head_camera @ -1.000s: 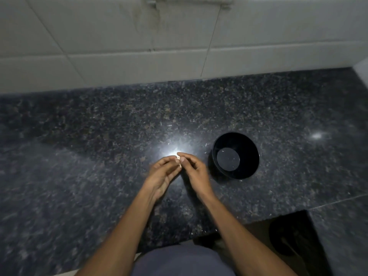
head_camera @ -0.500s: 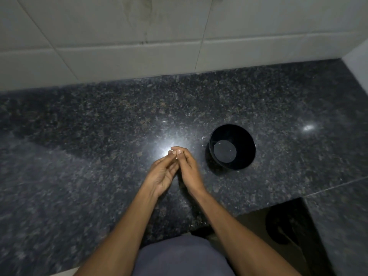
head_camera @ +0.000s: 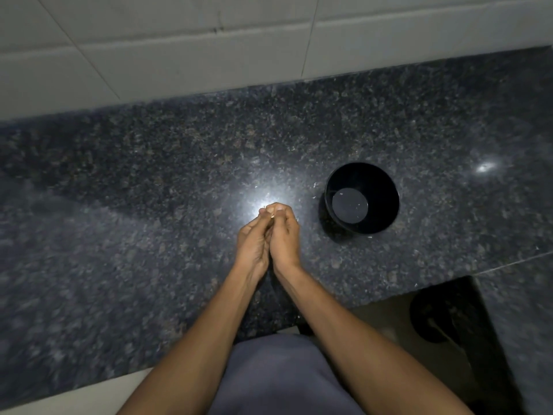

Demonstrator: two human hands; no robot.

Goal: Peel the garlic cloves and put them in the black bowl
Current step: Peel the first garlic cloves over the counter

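While the dark stone tabletop (head_camera: 149,205) is lying mostly bare to the left, the person's left hand (head_camera: 254,244) and right hand (head_camera: 285,235) are pressing together at its middle, fingertips (head_camera: 276,209) pinching a small pale garlic clove (head_camera: 272,216), likely so nails can work its skin. Papery flecks (head_camera: 314,184) are lying nearby. To the right, the black bowl (head_camera: 386,217) is standing upright and close, seemingly for a short drop; no cloves are showing inside.

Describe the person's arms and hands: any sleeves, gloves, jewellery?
Left hand and right hand are bare: no gloves, rings, watch or bracelet visible. Both forearms are uncovered up to the frame's bottom edge, no sleeves in view. Grey fabric garment covers the body below.
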